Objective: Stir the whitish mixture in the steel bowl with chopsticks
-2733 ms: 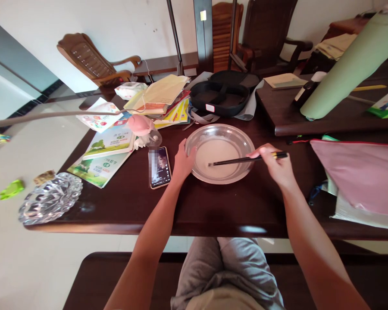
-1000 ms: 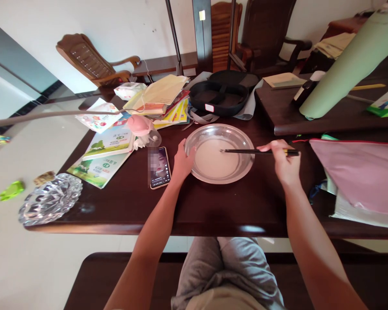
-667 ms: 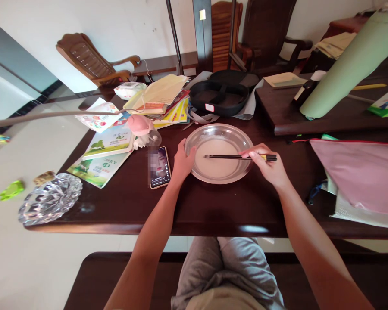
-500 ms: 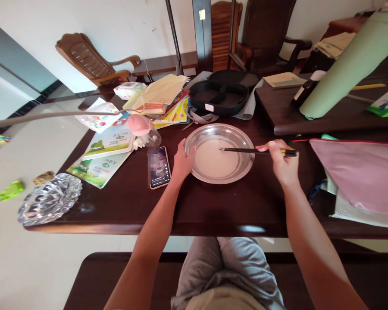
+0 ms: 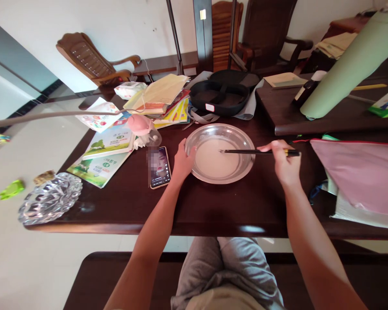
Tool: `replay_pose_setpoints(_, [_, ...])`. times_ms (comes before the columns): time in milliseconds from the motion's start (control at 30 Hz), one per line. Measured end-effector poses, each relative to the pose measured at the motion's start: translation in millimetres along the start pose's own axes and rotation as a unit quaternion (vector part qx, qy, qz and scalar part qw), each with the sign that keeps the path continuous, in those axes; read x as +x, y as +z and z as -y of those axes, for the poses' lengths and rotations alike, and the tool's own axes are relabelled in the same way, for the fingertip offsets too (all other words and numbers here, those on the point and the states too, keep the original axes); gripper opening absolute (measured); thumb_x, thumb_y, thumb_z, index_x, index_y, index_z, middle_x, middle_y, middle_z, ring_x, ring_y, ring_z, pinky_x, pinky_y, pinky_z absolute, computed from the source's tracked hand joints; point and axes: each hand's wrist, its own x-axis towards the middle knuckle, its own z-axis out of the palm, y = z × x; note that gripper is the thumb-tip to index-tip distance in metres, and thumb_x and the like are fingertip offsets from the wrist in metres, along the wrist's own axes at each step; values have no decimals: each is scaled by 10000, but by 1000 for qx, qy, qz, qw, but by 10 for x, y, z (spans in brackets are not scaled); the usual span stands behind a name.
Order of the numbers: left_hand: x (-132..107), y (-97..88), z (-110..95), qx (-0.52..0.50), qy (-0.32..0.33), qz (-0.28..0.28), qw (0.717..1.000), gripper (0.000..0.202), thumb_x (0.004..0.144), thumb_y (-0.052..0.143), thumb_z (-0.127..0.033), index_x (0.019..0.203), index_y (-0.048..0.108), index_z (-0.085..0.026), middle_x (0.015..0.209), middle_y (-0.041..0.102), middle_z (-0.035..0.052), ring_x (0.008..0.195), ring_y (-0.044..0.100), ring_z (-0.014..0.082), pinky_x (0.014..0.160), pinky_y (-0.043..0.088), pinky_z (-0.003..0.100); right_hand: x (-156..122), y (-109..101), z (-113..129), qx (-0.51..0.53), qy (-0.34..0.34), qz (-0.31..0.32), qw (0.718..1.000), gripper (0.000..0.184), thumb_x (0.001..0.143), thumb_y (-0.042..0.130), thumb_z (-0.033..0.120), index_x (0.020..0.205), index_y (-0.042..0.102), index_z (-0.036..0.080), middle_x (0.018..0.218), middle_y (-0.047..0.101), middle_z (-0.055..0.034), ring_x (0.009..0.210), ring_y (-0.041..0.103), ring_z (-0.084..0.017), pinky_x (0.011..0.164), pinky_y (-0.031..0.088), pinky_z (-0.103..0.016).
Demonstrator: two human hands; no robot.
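A round metal basin [image 5: 220,177] rests on the dark wooden table, holding a cloudy whitish liquid [image 5: 215,160]. Around the basin's left rim my left hand [image 5: 184,159] is closed, thumb over the edge and fingers on the outside. My right hand [image 5: 286,162], right of the basin, grips a pair of black chopsticks [image 5: 245,151]. Their tips reach across the right rim to the liquid near the middle; how deep they go I cannot tell. Just left of my left hand lies a phone [image 5: 160,168] with its screen lit.
Beyond the basin sits an open black case [image 5: 220,97] beside stacked books [image 5: 161,94]. A pink-capped bottle [image 5: 144,129] stands behind the phone. Left is a glass dish [image 5: 51,198]; right, a pink pouch [image 5: 358,172] and a leaning green cylinder [image 5: 349,64].
My right hand and the chopsticks have shifted very slightly to the right. My left hand stays on the basin's rim.
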Motion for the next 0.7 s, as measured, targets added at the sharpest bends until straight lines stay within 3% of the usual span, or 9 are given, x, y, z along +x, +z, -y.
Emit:
replay_pose_setpoints(100, [-10,-4,-25,9,-8,3,1000,658,1032,754,-350,1649,629,-159,1629,746,229,1433,762,391,1309,532,546,4,-44,4,47,15,-10,999,640,1025,726,821,652,758,302,664,772,-30,692,768,-272,842,652,-482])
replay_pose_setpoints(233, [-6,4,-27,3,-4,-3,1000,644,1029,753,-344,1640,635,-181,1623,755,207,1508,716,387,1333,510,544,-45,53,66,26,16,128,991,583,1028,729,817,758,836,311,827,869,-55,867,840,-299,887,662,-484])
replay_pose_setpoints(300, [-4,6,-27,0,-7,-5,1000,636,1031,756,-356,1633,641,-187,1570,785,195,1499,722,385,1326,517,539,-58,104,81,8,0,163,987,550,1021,729,830,851,882,330,938,913,-58,975,848,-314,961,652,-514])
replay_pose_setpoints(367, [-7,3,-36,3,-12,-4,1000,644,1030,762,-367,1631,642,-169,1519,804,202,1474,736,389,1310,532,530,-49,110,69,-11,-13,145,989,544,1024,721,834,869,888,340,954,918,-54,992,837,-317,1000,637,-536])
replay_pose_setpoints(533, [-27,-11,-71,13,-13,6,1000,663,1045,743,-342,1662,611,-138,1587,769,232,1456,746,397,1311,529,549,9,-26,0,21,4,-7,1000,623,1043,697,820,679,775,319,720,809,-40,756,778,-290,882,643,-502])
replay_pose_setpoints(600, [-28,-12,-68,10,-11,8,1000,665,1048,739,-339,1667,607,-136,1631,743,236,1451,752,391,1315,525,540,4,-47,3,45,14,2,999,630,1051,698,806,659,751,315,673,773,-33,693,764,-276,830,646,-482])
replay_pose_setpoints(700, [-17,-7,-41,3,-8,6,1000,661,1040,748,-344,1661,617,-158,1640,744,215,1493,733,380,1324,519,512,-34,13,43,42,12,104,994,581,1049,728,781,722,810,308,766,836,-47,795,817,-284,845,645,-462])
